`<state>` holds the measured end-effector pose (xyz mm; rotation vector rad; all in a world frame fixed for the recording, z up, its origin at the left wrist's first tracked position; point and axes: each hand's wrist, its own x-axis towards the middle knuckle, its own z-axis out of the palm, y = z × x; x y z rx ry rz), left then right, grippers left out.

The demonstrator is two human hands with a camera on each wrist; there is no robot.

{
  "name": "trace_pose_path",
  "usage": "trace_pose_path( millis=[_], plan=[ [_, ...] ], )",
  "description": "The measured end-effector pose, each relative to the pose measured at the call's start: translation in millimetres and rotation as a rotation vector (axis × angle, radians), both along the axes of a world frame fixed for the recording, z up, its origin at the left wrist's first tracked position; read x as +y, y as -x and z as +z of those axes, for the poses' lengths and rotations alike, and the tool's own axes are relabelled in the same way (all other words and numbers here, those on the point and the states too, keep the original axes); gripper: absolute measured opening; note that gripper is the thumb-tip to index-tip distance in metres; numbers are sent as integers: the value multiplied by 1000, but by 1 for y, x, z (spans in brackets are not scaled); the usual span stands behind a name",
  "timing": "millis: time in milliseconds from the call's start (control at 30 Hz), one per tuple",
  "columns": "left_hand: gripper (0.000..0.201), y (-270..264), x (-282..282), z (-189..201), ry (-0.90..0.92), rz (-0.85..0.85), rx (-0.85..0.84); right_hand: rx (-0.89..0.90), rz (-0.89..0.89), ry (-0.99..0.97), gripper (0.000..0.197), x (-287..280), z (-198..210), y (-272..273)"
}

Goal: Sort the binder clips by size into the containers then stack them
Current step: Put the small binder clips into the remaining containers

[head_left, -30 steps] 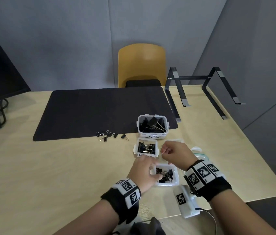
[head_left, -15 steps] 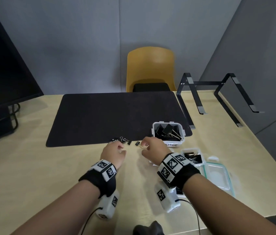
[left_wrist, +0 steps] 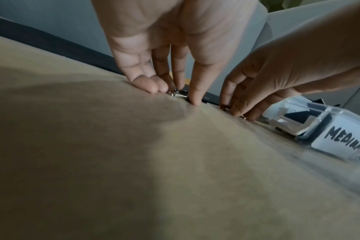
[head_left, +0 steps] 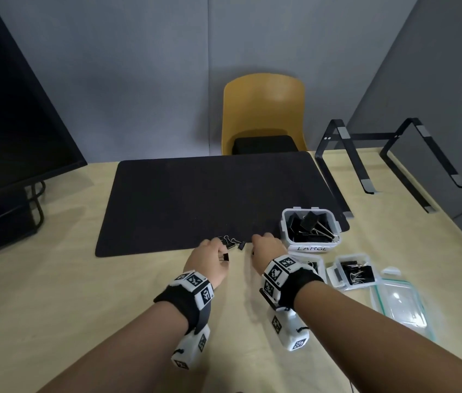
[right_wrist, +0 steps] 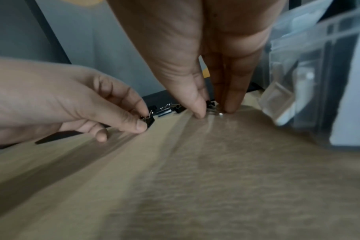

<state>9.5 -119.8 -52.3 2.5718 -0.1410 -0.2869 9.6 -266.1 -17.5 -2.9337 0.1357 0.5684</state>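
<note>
Between our hands [head_left: 239, 255] lie tiny clips [head_left: 234, 243]; left hand [head_left: 210, 260] pinches one clip [right_wrist: 148, 121], right hand [head_left: 268, 251] pinches another clip [right_wrist: 211, 104], for the box [head_left: 353, 272] beside our right wrist.

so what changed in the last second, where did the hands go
Both hands left the small containers and reached forward to the loose small clips at the mat's near edge. The left hand now pinches one small clip; the right hand's fingers close on another. The LARGE container and the other containers look unmoved.
</note>
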Motion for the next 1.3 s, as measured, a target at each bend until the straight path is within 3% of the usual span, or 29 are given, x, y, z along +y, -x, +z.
trace_pose_path(
  millis=[300,433,633,767,967,1300],
  plan=[
    [20,1,-2,10,-52,-58,24,0,-21,-46,27,1,6,3],
    [21,8,-8,19,28,-41,34,-67,-76,-168,10,-5,20,8],
    [14,27,-24,29,182,-92,-25,-186,-114,-302,14,-34,45,30],
    [11,42,-42,41,271,-106,-25,-133,-98,-333,12,-66,56,53],
    [20,69,-73,48,366,-109,-5,38,78,-277,17,-112,69,94],
    [15,107,-117,50,462,-121,65,121,139,-205,22,-150,58,122]
  ],
)
